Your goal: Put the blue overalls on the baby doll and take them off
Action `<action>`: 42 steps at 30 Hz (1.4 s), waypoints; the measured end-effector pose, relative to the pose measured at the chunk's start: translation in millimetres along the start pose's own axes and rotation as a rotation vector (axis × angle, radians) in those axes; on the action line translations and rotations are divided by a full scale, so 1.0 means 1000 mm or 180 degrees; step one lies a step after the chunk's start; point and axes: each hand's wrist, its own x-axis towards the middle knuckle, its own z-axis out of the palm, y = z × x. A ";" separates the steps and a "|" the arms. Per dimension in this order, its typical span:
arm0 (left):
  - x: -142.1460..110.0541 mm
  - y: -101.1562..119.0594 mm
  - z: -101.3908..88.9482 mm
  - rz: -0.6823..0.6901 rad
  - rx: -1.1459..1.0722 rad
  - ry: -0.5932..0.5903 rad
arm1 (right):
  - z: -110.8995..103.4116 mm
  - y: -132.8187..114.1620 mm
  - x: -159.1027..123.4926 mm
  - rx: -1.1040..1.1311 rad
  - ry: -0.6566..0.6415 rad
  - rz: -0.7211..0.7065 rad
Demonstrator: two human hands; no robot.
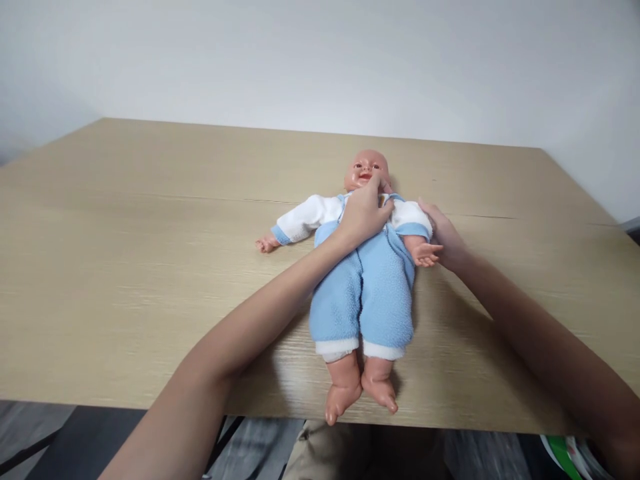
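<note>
Two hands point(365, 212) point(447, 240) – one doll point(385, 287), one table point(150, 267)

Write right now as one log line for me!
doll face-up on table | left hand across its front | right hand at its sleeve

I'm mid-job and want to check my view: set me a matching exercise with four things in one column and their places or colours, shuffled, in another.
Things
1. left hand
2. right hand
3. trousers
4. table

Places or colours
A. light blue
B. beneath the doll
C. at the sleeve on the picture's right
D. on the doll's upper front

Pairs: 1-D, 2-C, 3-A, 4-B
</note>
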 end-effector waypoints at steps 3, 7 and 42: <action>-0.001 0.003 0.001 0.0040 0.0158 -0.0092 | -0.008 -0.012 -0.036 0.0133 0.0040 0.0440; -0.002 0.005 0.002 0.0037 0.0250 -0.0141 | -0.030 -0.013 -0.066 0.0118 0.0027 0.0755; -0.007 0.017 -0.019 0.0848 0.1043 -0.0091 | -0.028 0.023 -0.091 -0.2572 0.0584 -0.1790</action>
